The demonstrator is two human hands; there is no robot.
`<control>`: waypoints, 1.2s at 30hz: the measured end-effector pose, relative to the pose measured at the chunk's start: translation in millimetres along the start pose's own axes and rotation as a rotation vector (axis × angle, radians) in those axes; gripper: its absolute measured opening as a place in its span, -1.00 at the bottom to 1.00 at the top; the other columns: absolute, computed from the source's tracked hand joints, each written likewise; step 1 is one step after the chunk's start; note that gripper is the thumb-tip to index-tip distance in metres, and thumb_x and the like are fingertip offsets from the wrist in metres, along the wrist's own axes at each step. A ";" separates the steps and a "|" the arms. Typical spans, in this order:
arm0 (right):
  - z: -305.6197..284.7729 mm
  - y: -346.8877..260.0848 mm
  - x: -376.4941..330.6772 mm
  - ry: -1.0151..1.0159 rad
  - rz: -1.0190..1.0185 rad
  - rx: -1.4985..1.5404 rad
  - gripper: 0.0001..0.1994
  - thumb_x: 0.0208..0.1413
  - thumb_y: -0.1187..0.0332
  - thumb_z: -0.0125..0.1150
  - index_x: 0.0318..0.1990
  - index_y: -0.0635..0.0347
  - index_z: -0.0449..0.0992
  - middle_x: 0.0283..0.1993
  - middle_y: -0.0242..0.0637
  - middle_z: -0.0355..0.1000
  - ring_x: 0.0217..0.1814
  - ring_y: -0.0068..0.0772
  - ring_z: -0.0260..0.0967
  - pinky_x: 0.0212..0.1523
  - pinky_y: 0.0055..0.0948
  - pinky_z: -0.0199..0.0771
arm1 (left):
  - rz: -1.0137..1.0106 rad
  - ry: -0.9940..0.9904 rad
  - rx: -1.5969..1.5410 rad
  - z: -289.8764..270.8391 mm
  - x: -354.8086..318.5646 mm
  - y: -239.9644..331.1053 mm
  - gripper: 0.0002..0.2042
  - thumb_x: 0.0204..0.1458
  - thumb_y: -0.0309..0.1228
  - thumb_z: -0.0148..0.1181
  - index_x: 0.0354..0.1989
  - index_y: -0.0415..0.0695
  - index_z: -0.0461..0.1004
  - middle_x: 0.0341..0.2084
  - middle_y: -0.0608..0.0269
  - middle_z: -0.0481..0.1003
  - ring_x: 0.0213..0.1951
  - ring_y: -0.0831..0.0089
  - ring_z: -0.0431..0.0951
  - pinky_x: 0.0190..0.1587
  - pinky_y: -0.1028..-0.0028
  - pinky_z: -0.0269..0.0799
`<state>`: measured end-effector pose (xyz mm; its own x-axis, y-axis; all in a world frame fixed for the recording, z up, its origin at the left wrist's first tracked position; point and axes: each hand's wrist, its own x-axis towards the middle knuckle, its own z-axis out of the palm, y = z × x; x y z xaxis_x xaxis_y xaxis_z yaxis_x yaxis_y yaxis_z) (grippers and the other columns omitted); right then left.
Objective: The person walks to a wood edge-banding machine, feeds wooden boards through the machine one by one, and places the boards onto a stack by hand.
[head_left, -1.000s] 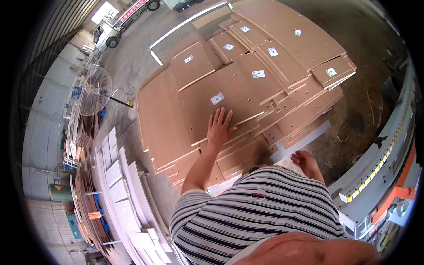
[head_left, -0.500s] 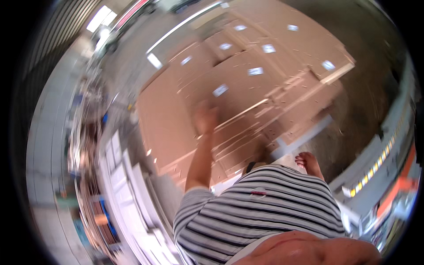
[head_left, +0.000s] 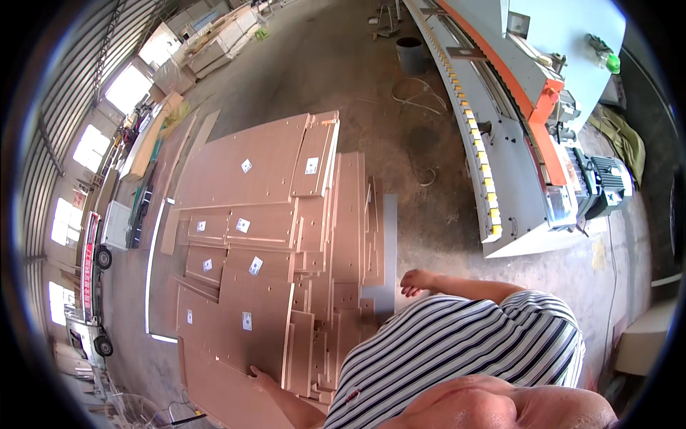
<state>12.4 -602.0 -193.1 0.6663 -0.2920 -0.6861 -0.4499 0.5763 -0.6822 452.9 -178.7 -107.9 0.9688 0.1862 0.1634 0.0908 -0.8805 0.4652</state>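
Note:
Large brown wooden panels [head_left: 250, 282] lie stacked in uneven piles on my left, several with a white label on top. My left hand [head_left: 264, 377] is low over the front of the pile, at a panel's surface, with fingers stretched out and no grip on a panel. Whether it touches the panel, I cannot tell. My right hand [head_left: 414, 281] hangs in front of my striped shirt, beside the pile's right side. Its fingers are loosely bent and apart, and nothing shows in them.
A long grey and orange machine [head_left: 493, 143] with a row of yellow-and-white blocks stands on the right. A dark bin [head_left: 410, 56] and a loose hose [head_left: 421, 96] are on the concrete floor ahead. A floor fan [head_left: 136, 409] is at lower left, and a truck [head_left: 89, 314] is farther left.
My view has turned to the right, so the panels now appear farther left and the machine shows fully. My left hand has shifted from mid-pile to the near panel in the picture.

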 end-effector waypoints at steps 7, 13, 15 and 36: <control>-1.7 -76.5 -46.3 0.122 -0.368 -0.281 -0.73 0.18 0.28 0.02 -0.13 0.31 0.45 -0.25 -0.17 0.53 -0.26 -0.43 0.51 -0.24 -0.47 0.53 | -0.178 -0.084 0.193 -8.1 -6.1 17.0 -0.31 0.10 0.15 -0.10 0.15 -0.26 0.28 0.06 -0.24 0.30 0.05 -0.08 0.36 -0.02 0.05 0.38; -68.1 -141.4 -110.8 0.945 -0.937 -0.459 -0.88 0.04 0.45 0.14 -0.25 0.23 0.46 -0.33 -0.14 0.45 -0.32 -0.33 0.46 -0.28 -0.41 0.46 | -0.013 0.004 0.660 14.7 -24.2 65.6 -0.42 0.19 -0.01 -0.16 0.27 -0.14 0.12 0.24 0.12 0.15 0.26 0.15 0.14 0.10 0.22 0.24; -113.3 -142.2 -119.6 1.194 -0.984 -0.629 -0.76 -0.07 0.53 0.16 -0.18 0.19 0.40 -0.25 -0.14 0.41 -0.17 -0.09 0.40 -0.17 -0.24 0.43 | 0.294 0.145 0.621 44.9 -31.4 73.0 -0.41 0.19 -0.02 -0.14 0.27 -0.17 0.12 0.26 0.06 0.11 0.27 0.13 0.12 0.14 0.18 0.20; -203.7 -84.5 -132.2 1.375 -0.563 -0.704 -0.32 0.01 0.33 0.15 0.30 0.18 0.00 0.31 0.05 0.01 0.16 0.12 0.22 0.14 -0.14 0.29 | 0.619 -0.028 0.342 76.9 -103.9 171.7 -0.46 0.23 -0.10 -0.22 0.23 -0.29 0.15 0.25 -0.09 0.13 0.27 0.07 0.14 0.27 0.13 0.06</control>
<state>-158.7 -767.6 -96.2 0.0066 -0.9709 0.2396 -0.7699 -0.1578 -0.6183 385.5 -382.8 -111.9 0.8711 -0.4002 0.2847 -0.4158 -0.9094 -0.0059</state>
